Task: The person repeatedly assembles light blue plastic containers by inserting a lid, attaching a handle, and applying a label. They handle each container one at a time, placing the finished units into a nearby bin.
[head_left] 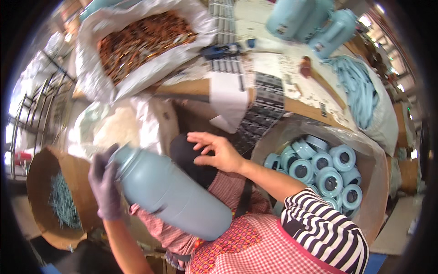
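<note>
A large blue-grey plastic flask body [171, 192] lies tilted across my lap, its necked end up at the left and its base against my apron. My left hand [106, 180], in a thin grey-purple glove, grips it at the neck rim; part of the fingers is behind the rim. My bare right hand [217, 151] hovers above my dark-clad knee, apart from the flask body. Its fingers are spread a little and nothing shows in them. To its right, a plastic-lined box [292, 132] holds several light-blue ring-shaped parts [329, 181] with dark centres.
On the table ahead are a sack [93, 55] of copper-coloured pieces, sheets of dark labels [269, 91], a wooden-handled hammer [326, 84], blue jugs [335, 32] and a bag of blue strips [358, 93]. A cardboard drum [73, 178] with thin blue scraps stands at the left.
</note>
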### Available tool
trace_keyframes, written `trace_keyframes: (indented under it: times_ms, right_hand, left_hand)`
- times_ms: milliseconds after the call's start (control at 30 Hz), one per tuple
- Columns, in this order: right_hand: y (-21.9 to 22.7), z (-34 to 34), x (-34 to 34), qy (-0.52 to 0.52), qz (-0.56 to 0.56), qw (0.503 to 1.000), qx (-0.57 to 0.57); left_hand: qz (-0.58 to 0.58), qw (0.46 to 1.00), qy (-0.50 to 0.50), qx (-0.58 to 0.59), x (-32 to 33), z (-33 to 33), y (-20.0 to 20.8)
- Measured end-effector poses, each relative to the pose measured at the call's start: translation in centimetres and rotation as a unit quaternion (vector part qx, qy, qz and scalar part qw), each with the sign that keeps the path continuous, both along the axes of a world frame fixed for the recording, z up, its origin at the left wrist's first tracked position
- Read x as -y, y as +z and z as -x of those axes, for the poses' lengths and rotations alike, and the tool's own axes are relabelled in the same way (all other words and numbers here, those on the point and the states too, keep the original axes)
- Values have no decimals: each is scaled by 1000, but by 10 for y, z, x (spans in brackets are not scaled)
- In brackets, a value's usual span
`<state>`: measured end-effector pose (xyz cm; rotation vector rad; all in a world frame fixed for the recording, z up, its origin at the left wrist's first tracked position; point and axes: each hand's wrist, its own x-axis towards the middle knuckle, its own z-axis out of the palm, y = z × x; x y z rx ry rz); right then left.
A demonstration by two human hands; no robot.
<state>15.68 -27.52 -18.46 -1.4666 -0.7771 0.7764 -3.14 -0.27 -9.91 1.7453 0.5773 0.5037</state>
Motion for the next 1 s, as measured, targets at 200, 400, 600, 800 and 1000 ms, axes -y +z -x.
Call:
trace_keyframes:
  times_ms: [200,400,600,800,1000]
  right_hand:
    - [65,-172,109,-378,66,785,486]
    - [32,-252,105,-278,157,809,493]
    - [32,-254,110,-258,125,840,460]
    - [37,-257,102,-264,108,867,409]
    - [67,-92,65,-166,109,842,502]
  left_hand:
    - [138,990,-36,16,-39,11,-27]
    - [109,985,41,-130,-29,-9,-41]
    - [198,968,85,-129,-27,-33,-74]
    - [132,976,58,-161,-26,-37,-83]
    - [87,962,70,-249,-28,-41,-89]
